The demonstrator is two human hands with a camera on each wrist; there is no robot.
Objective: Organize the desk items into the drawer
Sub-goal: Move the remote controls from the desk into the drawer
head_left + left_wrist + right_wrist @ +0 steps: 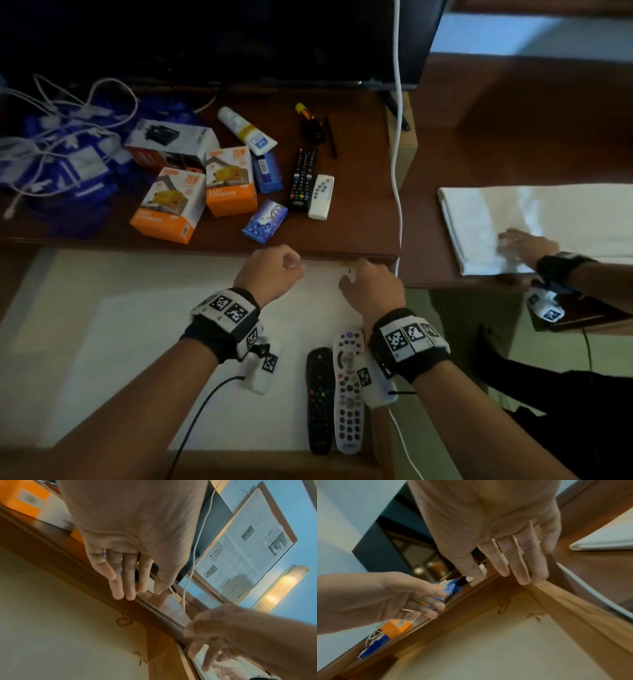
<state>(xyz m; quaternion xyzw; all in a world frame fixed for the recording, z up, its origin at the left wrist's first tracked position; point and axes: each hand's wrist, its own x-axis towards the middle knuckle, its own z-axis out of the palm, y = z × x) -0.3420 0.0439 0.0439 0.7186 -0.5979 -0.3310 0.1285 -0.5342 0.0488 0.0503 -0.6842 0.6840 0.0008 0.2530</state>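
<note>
1. My left hand [269, 274] and right hand [371, 286] hover over the open, pale-lined wooden drawer [137, 325], fingers loosely apart and relaxed, holding nothing.
2. Two remotes already lie inside the drawer; the black TV remote [303, 178] and small white remote [321, 196] wait on the brown desk [359, 222].
3. I judge it best to lift both and lay them parallel beside the others.
</note>
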